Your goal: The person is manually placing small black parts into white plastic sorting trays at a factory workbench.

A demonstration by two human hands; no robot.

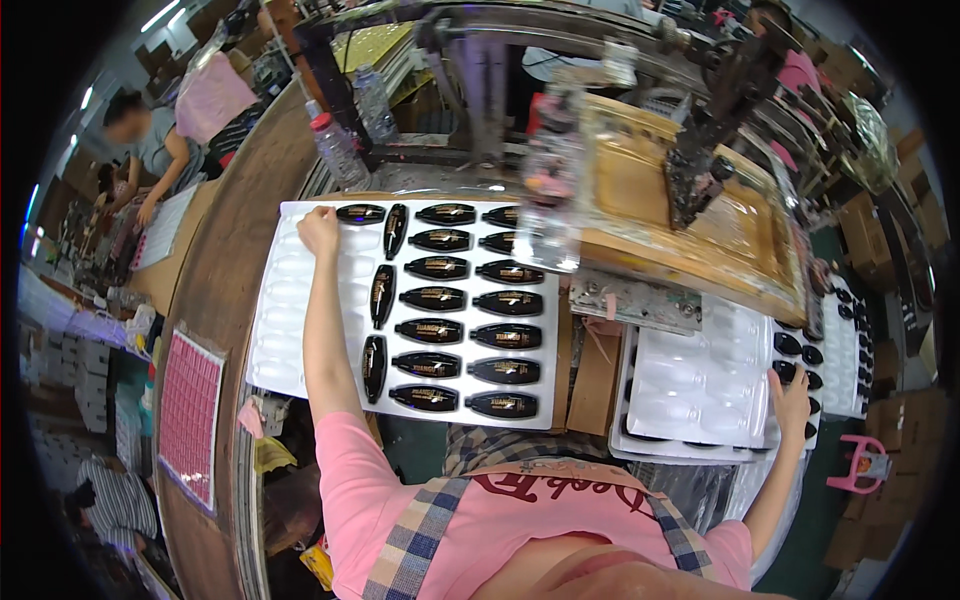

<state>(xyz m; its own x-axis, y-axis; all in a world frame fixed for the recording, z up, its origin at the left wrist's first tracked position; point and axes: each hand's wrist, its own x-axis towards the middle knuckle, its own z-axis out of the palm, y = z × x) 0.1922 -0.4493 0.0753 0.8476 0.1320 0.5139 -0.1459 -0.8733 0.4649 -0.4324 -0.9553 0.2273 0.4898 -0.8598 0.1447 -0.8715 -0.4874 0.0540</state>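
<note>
Left hand: the left hand (318, 232) reaches to the far left corner of the white moulded tray (290, 330), fingers curled together on the tray's rim; whether they pinch anything I cannot tell.
Nearest piece: a glossy black oval part (360, 213) lies in the tray's far row, just beside the left hand on its right.
Tray load: more black oval parts (470, 335) fill the tray's right-hand pockets in rows; the left column of pockets shows bare.
Tray place: it lies flat on the bench (215, 290), in front of the person.
Right hand: the right hand (792, 400) rests with fingers spread on the right edge of a stack of empty white trays (700, 385) at the bench's right end.
Beyond it: loose black parts (800, 350) sit just past those fingers.
Far edge: two plastic bottles (345, 135) stand there.
</note>
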